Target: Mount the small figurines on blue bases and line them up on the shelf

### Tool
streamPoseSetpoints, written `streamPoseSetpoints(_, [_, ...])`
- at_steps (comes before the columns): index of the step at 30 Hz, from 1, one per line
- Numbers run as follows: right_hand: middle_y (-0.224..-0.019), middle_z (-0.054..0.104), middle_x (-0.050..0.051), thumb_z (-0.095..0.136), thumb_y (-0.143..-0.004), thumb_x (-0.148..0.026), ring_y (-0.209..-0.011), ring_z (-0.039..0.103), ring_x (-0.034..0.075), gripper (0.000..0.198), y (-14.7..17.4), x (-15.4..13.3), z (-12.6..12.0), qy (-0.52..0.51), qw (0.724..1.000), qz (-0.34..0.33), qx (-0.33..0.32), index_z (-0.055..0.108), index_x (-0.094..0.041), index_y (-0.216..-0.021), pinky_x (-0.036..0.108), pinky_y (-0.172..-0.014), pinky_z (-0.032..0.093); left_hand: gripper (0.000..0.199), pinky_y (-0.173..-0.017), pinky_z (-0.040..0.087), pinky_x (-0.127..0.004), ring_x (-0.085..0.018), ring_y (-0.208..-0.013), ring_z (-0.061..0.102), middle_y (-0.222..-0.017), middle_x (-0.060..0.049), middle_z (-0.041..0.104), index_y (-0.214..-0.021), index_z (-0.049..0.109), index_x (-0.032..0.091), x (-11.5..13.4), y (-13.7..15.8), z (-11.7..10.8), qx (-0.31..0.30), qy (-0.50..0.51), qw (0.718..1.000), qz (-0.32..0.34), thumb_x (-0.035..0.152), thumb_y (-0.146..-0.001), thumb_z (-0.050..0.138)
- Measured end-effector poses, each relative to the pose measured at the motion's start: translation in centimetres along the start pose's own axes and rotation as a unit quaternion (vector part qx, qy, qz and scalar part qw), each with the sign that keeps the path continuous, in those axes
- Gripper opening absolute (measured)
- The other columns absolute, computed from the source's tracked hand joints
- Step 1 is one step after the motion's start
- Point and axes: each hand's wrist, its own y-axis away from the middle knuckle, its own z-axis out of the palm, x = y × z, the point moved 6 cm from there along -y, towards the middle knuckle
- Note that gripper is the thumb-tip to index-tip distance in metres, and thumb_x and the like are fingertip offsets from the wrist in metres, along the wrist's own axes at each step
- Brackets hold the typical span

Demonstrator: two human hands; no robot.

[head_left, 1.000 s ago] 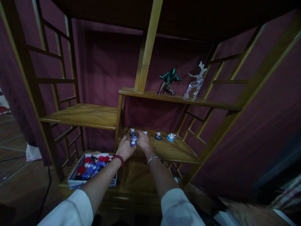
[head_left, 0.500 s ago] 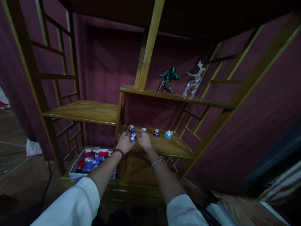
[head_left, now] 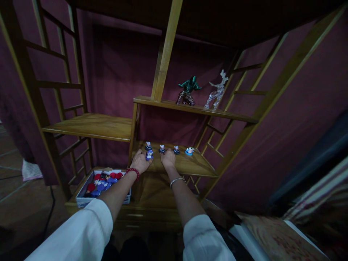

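A: Where is the purple figurine (head_left: 149, 155) to be found?

B: It is held, roughly upright, at the left part of the lower shelf (head_left: 187, 165), in front of the leftmost dark-based figurine (head_left: 148, 145); whether the shelf is touched by its base cannot be told.

A: And the fingers?

B: On the left hand (head_left: 140, 162) they are closed about the figurine's side; on the right hand (head_left: 168, 158) they are loosely bent, just in front of the second dark-based figurine (head_left: 162, 148); whether that one is touched or gripped cannot be told.

A: How will the purple one handle?

B: It can be judged light and stiff, probably hard plastic; its glossy surface may prove a little slippery, and small details could be chipped by a fall; it is best taken low, around the body or base, with the head left unpinched.
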Motion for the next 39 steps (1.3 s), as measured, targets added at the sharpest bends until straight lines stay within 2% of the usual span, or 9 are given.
streamPoseSetpoints(18, [-0.098, 0.060, 0.017, 0.053, -0.076, -0.030, -0.090, 0.059, 0.024, 0.027, -1.3, 0.0, 0.6, 0.042, 0.999, -0.016, -0.010, 0.060, -0.013, -0.096, 0.031, -0.076, 0.043, 0.033, -0.081, 0.040, -0.026, -0.019, -0.089, 0.052, -0.099, -0.009, 0.052, -0.091, 0.059, 0.015, 0.1, 0.0, 0.2, 0.004, -0.011, 1.000, 0.013, 0.042, -0.076, 0.047])
streamPoseSetpoints(23, [-0.098, 0.061, 0.015, 0.054, -0.074, -0.029, -0.091, 0.058, 0.023, 0.030, -0.8, 0.2, 0.3, -0.016, 1.000, -0.017, 0.015, 0.056, -0.013, -0.099, 0.030, -0.076, 0.043, 0.033, -0.080, 0.041, -0.027, -0.019, -0.089, 0.052, -0.100, -0.008, 0.052, -0.093, 0.060, 0.017, 0.0, -0.1, 0.2, -0.001, -0.001, 1.000, 0.004, 0.042, -0.075, 0.048])
streamPoseSetpoints(28, [-0.081, 0.064, 0.004, 0.050, -0.075, -0.028, -0.080, 0.059, 0.018, 0.021, 0.3, 0.6, -0.1, -0.098, 0.995, -0.015, 0.015, 0.056, -0.018, -0.093, 0.027, -0.073, 0.043, 0.034, -0.080, 0.040, -0.027, -0.019, -0.091, 0.052, -0.101, -0.008, 0.052, -0.096, 0.059, 0.018, -0.1, -0.1, 0.3, -0.001, 0.010, 1.000, 0.005, 0.043, -0.075, 0.048])
streamPoseSetpoints(31, [-0.074, 0.063, -0.001, 0.050, -0.074, -0.030, -0.068, 0.058, 0.013, 0.019, 1.0, 0.3, 0.5, -0.156, 0.985, -0.064, -0.037, 0.059, -0.021, -0.089, 0.024, -0.068, 0.043, 0.034, -0.081, 0.039, -0.026, -0.019, -0.094, 0.051, -0.100, -0.008, 0.052, -0.095, 0.059, 0.018, -0.1, -0.1, 0.2, 0.003, 0.019, 1.000, 0.004, 0.043, -0.074, 0.048])
streamPoseSetpoints(35, [-0.084, 0.061, -0.003, 0.057, -0.069, -0.032, -0.061, 0.053, 0.008, 0.030, 1.9, -1.1, 1.8, -0.201, 0.958, -0.177, -0.108, 0.059, -0.023, -0.098, 0.020, -0.063, 0.043, 0.032, -0.081, 0.039, -0.026, -0.019, -0.092, 0.052, -0.100, -0.008, 0.053, -0.092, 0.059, 0.016, -0.1, -0.1, 0.2, 0.003, 0.022, 1.000, -0.003, 0.040, -0.073, 0.049])
streamPoseSetpoints(39, [-0.088, 0.060, -0.003, 0.060, -0.066, -0.041, -0.063, 0.051, 0.007, 0.040, 2.0, -1.5, 2.4, -0.165, 0.960, -0.192, -0.121, 0.058, -0.027, -0.104, 0.021, -0.063, 0.043, 0.028, -0.080, 0.041, -0.025, -0.018, -0.088, 0.054, -0.099, -0.008, 0.053, -0.090, 0.059, 0.016, -0.2, -0.3, 0.3, -0.006, 0.022, 1.000, -0.001, 0.035, -0.073, 0.049])
